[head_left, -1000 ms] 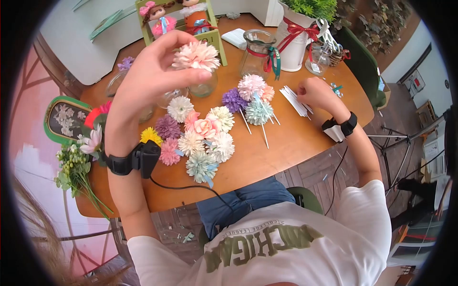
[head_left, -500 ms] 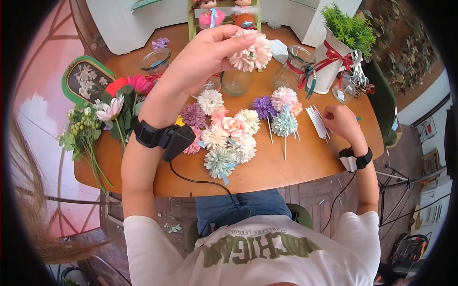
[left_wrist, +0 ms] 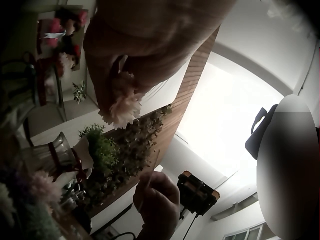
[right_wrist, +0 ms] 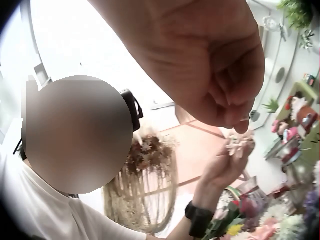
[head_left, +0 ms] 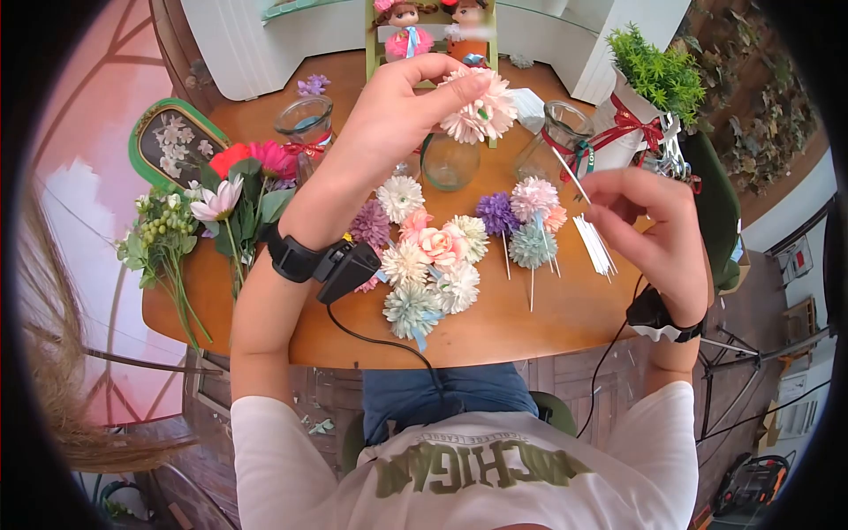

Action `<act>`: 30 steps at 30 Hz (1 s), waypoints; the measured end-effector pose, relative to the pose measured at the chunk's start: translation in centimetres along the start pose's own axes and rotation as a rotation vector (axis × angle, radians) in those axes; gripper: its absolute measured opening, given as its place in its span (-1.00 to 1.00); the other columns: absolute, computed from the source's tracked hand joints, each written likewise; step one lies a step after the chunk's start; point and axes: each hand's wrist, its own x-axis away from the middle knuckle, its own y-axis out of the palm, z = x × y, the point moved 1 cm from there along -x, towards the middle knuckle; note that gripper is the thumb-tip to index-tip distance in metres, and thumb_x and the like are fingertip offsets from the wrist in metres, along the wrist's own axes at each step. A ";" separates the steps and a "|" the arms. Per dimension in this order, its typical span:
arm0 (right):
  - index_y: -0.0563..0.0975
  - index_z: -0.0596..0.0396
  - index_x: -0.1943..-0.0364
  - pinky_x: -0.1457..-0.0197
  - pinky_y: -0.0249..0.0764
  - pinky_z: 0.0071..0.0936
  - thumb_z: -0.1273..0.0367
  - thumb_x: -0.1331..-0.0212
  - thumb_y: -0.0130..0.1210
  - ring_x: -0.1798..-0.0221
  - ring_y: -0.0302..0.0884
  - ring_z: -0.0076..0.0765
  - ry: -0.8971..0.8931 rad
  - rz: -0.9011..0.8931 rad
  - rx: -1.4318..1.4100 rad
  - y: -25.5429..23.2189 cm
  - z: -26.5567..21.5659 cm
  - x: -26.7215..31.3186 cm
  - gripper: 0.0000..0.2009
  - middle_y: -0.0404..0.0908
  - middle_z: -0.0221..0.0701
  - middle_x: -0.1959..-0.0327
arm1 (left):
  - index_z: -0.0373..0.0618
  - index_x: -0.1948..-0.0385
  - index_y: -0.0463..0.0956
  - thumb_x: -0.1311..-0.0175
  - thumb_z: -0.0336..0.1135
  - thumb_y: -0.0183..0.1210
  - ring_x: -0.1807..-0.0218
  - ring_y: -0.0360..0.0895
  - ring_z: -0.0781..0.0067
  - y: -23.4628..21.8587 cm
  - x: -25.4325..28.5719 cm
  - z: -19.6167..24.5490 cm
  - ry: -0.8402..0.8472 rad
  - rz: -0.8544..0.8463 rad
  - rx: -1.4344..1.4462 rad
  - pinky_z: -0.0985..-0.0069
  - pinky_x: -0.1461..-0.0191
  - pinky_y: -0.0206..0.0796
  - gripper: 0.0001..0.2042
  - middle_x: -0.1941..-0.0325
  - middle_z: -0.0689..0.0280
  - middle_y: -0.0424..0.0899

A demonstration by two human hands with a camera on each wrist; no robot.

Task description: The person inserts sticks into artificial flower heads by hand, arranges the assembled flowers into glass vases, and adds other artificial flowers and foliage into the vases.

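In the head view my left hand (head_left: 397, 110) pinches a pale pink artificial flower head (head_left: 488, 110) above the table, its underside with a green centre turned towards me. My right hand (head_left: 654, 225) pinches a thin white stick (head_left: 569, 172) between thumb and fingers, its free end pointing up and left towards the flower. Flower and stick are apart; the left wrist view also shows the flower (left_wrist: 122, 111) above and the stick (left_wrist: 150, 175) below. Below the right hand lies a bundle of white sticks (head_left: 594, 246). Beside it, purple (head_left: 497, 215) and blue-green (head_left: 533, 246) flowers have white stems.
Several loose flower heads (head_left: 442, 245) lie mid-table. Glass vases (head_left: 450, 168) stand behind them, with a ribboned one (head_left: 552, 146) and a potted green plant (head_left: 655, 75) at the right. Long-stemmed flowers (head_left: 216, 201) and a green-framed picture (head_left: 175, 140) are on the left.
My right hand has lifted from the stick bundle and now holds up one white stick. My left hand has turned the pink flower so its underside faces me. The head view has shifted.
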 end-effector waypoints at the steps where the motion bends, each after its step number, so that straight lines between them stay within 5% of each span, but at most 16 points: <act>1: 0.67 0.17 0.22 0.49 0.33 -0.70 0.56 -0.17 0.25 0.56 0.46 -0.75 -0.076 0.035 0.034 0.3 -0.7 -0.6 -0.89 0.64 -0.52 0.52 | -0.23 0.03 0.62 -0.44 -0.21 0.26 0.22 0.60 0.77 0.1 0.2 0.5 -0.029 0.029 -0.008 0.72 0.21 0.41 -0.73 0.19 0.43 0.72; 30: 0.64 0.18 0.33 0.51 0.36 -0.65 0.49 -0.22 0.23 0.59 0.48 -0.71 -0.040 0.072 -0.012 3.8 0.9 -3.3 -0.96 0.59 -0.52 0.62 | -0.29 0.10 0.60 -0.41 -0.27 0.30 0.09 0.66 0.61 0.9 0.4 0.7 0.119 0.053 0.041 0.62 0.00 0.49 -0.75 0.15 0.29 0.73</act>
